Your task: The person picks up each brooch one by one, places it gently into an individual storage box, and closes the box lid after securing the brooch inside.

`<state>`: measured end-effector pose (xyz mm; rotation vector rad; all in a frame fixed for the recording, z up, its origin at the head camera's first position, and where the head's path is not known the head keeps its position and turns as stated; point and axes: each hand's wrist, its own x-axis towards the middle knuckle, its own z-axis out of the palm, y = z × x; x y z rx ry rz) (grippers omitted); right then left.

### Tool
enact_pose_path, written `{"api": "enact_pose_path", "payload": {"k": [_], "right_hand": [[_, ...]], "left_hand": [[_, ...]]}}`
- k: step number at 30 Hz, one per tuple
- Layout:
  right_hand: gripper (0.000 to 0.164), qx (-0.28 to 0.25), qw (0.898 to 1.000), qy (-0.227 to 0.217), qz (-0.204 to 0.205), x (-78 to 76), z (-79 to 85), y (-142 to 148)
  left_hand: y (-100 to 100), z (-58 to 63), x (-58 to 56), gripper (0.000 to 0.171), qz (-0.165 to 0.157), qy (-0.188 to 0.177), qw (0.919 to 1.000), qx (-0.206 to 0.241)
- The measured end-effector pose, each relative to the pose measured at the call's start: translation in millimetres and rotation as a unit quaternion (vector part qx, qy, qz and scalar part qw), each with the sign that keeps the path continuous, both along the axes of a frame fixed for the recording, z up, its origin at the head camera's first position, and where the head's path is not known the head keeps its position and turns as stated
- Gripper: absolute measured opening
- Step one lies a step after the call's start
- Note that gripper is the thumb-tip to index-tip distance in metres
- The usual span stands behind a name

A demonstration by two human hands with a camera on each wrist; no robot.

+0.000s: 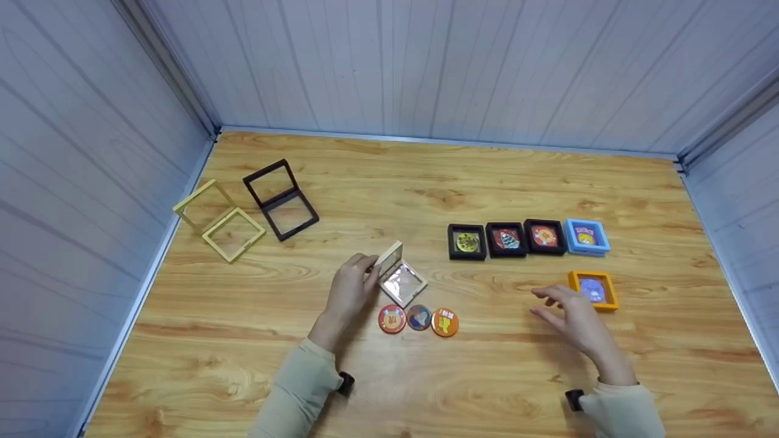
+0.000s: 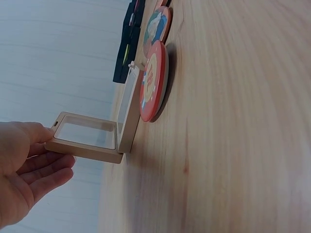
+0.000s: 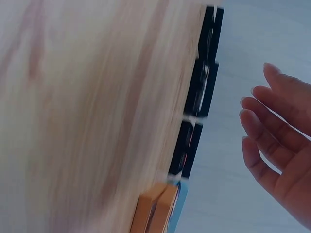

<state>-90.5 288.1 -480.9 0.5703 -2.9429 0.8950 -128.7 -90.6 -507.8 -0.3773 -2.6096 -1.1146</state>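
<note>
So I had my left hand on the small square beige hinged case with clear windows, pinching the raised lid by its edge, thumb on one face and fingers behind. The case's base lay flat on the wood-grain table, so call that the clock centre.

Round badges sat just off it in a row: a red one near 6 to 7 o'clock, a dark blue-grey one at 5, and an orange one between 4 and 5.

My right hand was out just past 3, fingers loosely bent, thumb apart, nothing in it. It was near a square orange case with a purple disc at 3; from above the hand covered a corner of that.

Three square black cases with discs inside lined up around 2, with a light blue square case at the end of their row, about 2:30.

Two bigger hinged frames stood unfolded around 10: a black one and, farther out, a yellow one.
</note>
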Motion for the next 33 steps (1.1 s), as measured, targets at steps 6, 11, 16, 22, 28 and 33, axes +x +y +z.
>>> {"api": "enact_pose_path", "payload": {"k": [6, 11, 16, 22, 28, 33], "right_hand": [[0.032, -0.006, 0.999, -0.031, 0.037, -0.9, -4.9, -28.1], [0.037, -0.009, 0.995, -0.048, 0.085, -1.3, -11.4, -48.7], [0.04, 0.004, 0.989, -0.002, 0.147, -3.1, -19.3, -68.2], [0.044, 0.028, 0.984, -0.012, 0.178, -5.9, -22.5, -87.5], [0.052, 0.046, 0.978, 0.002, 0.205, -8.0, -27.3, -100.8], [0.06, 0.07, 0.971, 0.013, 0.227, -10.4, -30.3, -109.5]], "left_hand": [[-0.4, -1.0, -0.4, 0.017, -0.001, -0.003, 1.0, 0.003], [-0.6, -0.3, -0.3, 0.017, 0.001, -0.007, 1.0, 0.002], [-1.0, 0.6, 0.2, 0.017, 0.003, 0.003, 1.0, 0.001], [-1.4, 0.0, -0.3, 0.018, -0.001, 0.005, 1.0, 0.001], [-1.3, -0.5, -0.3, 0.018, -0.003, 0.008, 1.0, -0.002], [-0.9, 0.1, 0.4, 0.019, 0.0, -0.004, 1.0, 0.002]]}}
